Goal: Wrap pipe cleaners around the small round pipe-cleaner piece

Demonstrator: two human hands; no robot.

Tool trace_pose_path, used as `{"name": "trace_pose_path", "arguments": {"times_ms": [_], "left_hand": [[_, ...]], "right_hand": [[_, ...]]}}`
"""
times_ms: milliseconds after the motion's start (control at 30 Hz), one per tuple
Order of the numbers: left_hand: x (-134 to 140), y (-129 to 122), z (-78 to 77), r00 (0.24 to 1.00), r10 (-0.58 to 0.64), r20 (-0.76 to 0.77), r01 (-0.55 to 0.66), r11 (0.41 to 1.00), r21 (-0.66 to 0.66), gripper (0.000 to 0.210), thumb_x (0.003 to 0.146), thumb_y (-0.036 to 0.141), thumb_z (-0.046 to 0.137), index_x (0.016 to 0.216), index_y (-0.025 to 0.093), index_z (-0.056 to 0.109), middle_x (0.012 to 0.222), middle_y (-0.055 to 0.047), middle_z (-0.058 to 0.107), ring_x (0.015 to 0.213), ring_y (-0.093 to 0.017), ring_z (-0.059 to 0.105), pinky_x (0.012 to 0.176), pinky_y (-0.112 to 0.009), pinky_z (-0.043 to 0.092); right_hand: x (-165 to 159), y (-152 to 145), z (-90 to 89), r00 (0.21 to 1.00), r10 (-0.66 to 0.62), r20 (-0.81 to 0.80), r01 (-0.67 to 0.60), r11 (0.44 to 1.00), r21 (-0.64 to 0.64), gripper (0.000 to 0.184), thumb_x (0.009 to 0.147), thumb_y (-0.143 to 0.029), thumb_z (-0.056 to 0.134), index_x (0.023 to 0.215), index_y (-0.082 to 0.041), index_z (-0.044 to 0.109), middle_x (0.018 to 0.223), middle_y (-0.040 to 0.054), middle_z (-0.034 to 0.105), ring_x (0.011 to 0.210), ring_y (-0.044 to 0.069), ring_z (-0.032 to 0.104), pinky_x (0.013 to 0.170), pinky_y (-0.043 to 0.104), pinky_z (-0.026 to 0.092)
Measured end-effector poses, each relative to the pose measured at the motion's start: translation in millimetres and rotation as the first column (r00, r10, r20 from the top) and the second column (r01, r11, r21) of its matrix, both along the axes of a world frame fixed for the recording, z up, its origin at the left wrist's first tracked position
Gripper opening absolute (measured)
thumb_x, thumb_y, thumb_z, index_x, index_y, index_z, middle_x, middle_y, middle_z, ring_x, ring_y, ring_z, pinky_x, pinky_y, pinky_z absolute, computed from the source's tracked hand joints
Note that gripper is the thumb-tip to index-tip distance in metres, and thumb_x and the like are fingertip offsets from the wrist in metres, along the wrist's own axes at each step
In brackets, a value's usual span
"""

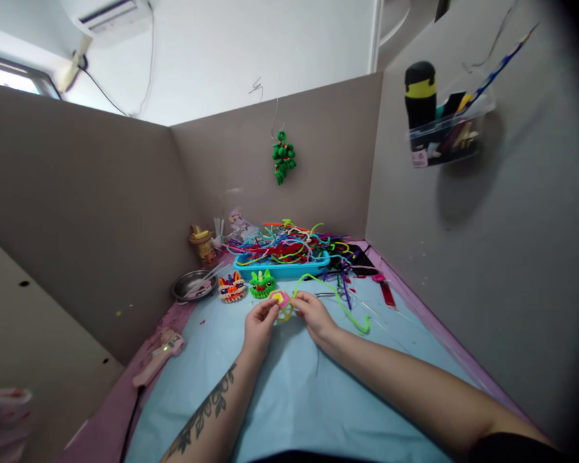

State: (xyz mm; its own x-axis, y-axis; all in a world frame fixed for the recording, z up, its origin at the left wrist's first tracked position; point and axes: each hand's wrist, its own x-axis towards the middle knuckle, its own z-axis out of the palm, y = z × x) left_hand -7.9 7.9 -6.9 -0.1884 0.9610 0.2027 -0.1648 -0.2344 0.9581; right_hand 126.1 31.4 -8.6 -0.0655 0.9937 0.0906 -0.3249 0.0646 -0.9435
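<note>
Between the fingertips of my left hand (pixel 260 323) is a small pink and yellow pipe-cleaner piece (pixel 280 298), with a yellow loop (pixel 285 314) below it. My right hand (pixel 313 315) is closed in a pinch at the piece's right side. From its fingertips a long bright green pipe cleaner (pixel 336 296) arcs up and over to the right, its far end resting on the cloth. Just beyond my hands sit a green pipe-cleaner animal head (pixel 262 285) and an orange and white one (pixel 232 289).
A blue tray (pixel 280 270) heaped with colourful pipe cleaners stands at the back. To the left are a metal bowl (pixel 191 284) and a pink glue gun (pixel 161 357) with its cord. Scissors (pixel 329 294) lie right of my hands. Grey partitions enclose the table.
</note>
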Motion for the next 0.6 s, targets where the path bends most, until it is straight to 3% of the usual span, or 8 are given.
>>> {"name": "trace_pose_path", "arguments": {"times_ms": [133, 267, 433, 600], "left_hand": [[-1.4, 1.0, -1.1, 1.0, -0.011, -0.011, 0.011, 1.0, 0.012, 0.028, 0.063, 0.031, 0.071, 0.085, 0.015, 0.068, 0.088, -0.008, 0.069, 0.082, -0.019, 0.062, 0.077, -0.03, 0.045], [-1.1, 0.0, -1.4, 0.999, -0.031, -0.013, 0.031, 0.999, 0.019, 0.026, 0.063, 0.03, 0.071, 0.084, 0.015, 0.068, 0.087, -0.007, 0.069, 0.081, -0.018, 0.062, 0.076, -0.029, 0.045], [-0.6, -1.9, 0.6, 0.999, -0.039, -0.029, 0.039, 0.999, -0.007, 0.027, 0.062, 0.03, 0.071, 0.084, 0.014, 0.068, 0.083, -0.007, 0.069, 0.075, -0.017, 0.062, 0.072, -0.028, 0.045], [0.6, -4.0, 4.5, 0.997, -0.074, -0.034, 0.073, 0.997, -0.015, 0.027, 0.062, 0.032, 0.071, 0.083, 0.015, 0.067, 0.083, -0.006, 0.069, 0.072, -0.017, 0.061, 0.066, -0.025, 0.044]], "right_hand": [[1.4, -1.0, 2.0, 0.996, 0.084, 0.041, -0.084, 0.996, 0.015, 0.031, 0.064, -0.044, 0.063, 0.059, -0.017, 0.048, 0.057, -0.0033, 0.046, 0.053, 0.009, 0.038, 0.053, 0.022, 0.027], [1.6, -0.3, 0.3, 0.998, 0.048, 0.027, -0.049, 0.998, 0.028, 0.032, 0.063, -0.042, 0.065, 0.054, -0.016, 0.048, 0.059, -0.0028, 0.046, 0.054, 0.008, 0.038, 0.051, 0.022, 0.027], [0.6, 0.8, -3.0, 0.991, 0.109, -0.071, -0.113, 0.992, -0.049, 0.028, 0.059, -0.039, 0.069, 0.054, -0.016, 0.052, 0.067, 0.0005, 0.055, 0.06, 0.011, 0.047, 0.055, 0.023, 0.033], [1.0, -0.4, -0.5, 0.982, 0.182, -0.054, -0.183, 0.983, -0.022, 0.029, 0.057, -0.042, 0.07, 0.06, -0.015, 0.059, 0.071, 0.0048, 0.061, 0.065, 0.016, 0.054, 0.059, 0.027, 0.038]]}}
